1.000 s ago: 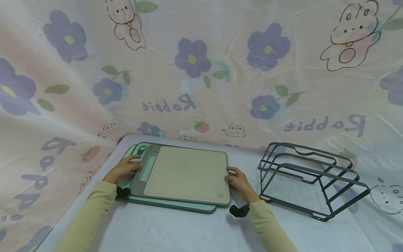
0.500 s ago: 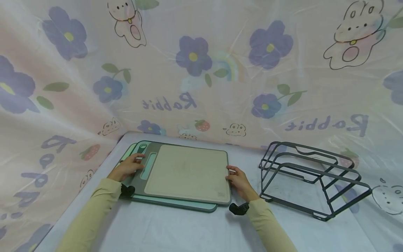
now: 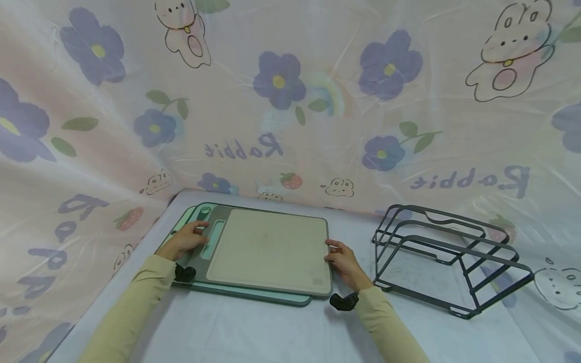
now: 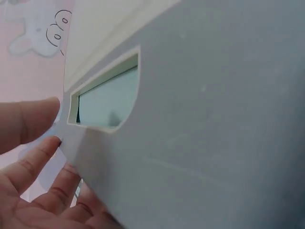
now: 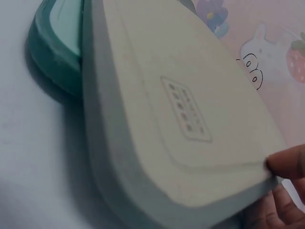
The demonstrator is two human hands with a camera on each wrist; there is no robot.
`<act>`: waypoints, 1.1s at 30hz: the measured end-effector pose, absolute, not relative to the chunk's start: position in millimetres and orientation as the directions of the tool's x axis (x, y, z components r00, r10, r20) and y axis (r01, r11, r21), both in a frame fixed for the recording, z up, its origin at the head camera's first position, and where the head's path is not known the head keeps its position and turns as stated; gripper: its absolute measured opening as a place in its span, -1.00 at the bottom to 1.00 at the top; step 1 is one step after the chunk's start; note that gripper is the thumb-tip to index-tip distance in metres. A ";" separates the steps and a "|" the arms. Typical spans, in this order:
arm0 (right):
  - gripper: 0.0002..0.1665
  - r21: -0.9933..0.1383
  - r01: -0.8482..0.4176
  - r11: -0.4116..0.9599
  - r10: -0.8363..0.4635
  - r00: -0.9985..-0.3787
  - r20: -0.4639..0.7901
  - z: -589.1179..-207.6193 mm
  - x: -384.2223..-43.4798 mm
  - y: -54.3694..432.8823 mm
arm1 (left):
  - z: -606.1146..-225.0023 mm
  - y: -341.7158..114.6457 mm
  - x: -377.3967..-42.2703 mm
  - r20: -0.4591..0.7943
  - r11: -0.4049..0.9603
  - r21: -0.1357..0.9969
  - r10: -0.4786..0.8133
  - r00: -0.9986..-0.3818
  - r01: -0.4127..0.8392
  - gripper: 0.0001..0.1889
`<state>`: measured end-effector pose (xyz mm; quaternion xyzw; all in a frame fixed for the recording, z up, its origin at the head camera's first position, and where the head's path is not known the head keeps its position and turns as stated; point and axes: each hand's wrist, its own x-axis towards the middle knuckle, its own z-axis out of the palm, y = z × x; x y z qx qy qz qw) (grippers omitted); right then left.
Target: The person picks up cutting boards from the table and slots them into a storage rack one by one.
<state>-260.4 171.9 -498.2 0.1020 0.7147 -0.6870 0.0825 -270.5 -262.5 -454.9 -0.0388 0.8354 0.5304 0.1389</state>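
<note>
A cutting board with a beige face and grey border lies on top of a green cutting board. My left hand is at the top board's left edge, beside its handle slot; in the left wrist view some fingers pass behind that edge. Green shows through the slot. At the opposite edge, my right hand pinches the same board, thumb on the beige face and other fingers underneath. A small printed label marks its near right corner.
A dark wire rack with several upright frames stands right of the boards, close past my right hand. Another light green edge pokes out at the stack's far left. Patterned curtain hangs behind the white-covered table.
Over the last second my left hand has come slightly to the right, further over the top board's left edge. My right hand keeps its place, and the boards lie almost as before.
</note>
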 end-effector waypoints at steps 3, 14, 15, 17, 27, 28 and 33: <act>-0.38 -0.965 0.261 0.032 0.038 -0.965 -0.259 -498.4 -259.5 171.6 | -454.6 -262.6 -270.6 -0.280 0.440 0.870 0.071 -0.957 -0.222 -0.36; -0.43 -0.970 0.235 0.070 0.044 -0.972 -0.232 -500.2 -257.5 172.1 | -456.4 -264.2 -268.9 -0.231 0.442 0.879 0.059 -0.971 -0.182 -0.38; -0.43 -0.970 0.233 0.073 0.045 -0.972 -0.230 -500.0 -257.1 172.6 | -455.1 -263.7 -268.3 -0.222 0.439 0.881 0.058 -0.973 -0.175 -0.38; -0.43 -0.970 0.228 0.082 0.047 -0.973 -0.225 -499.1 -256.0 174.0 | -452.0 -262.1 -267.4 -0.201 0.433 0.887 0.053 -0.978 -0.159 -0.39; -0.48 -0.967 0.224 0.125 0.057 -0.974 -0.218 -488.4 -254.3 182.8 | -434.9 -253.6 -261.5 -0.142 0.435 0.894 0.054 -0.988 -0.105 -0.31; -0.49 -0.967 0.221 0.126 0.059 -0.975 -0.215 -486.9 -254.1 183.5 | -434.1 -253.2 -261.4 -0.139 0.432 0.896 0.055 -0.989 -0.102 -0.31; -0.48 -0.971 0.211 0.111 0.071 -0.976 -0.204 -479.9 -255.0 186.0 | -431.1 -251.9 -261.5 -0.117 0.435 0.896 0.046 -0.992 -0.086 -0.33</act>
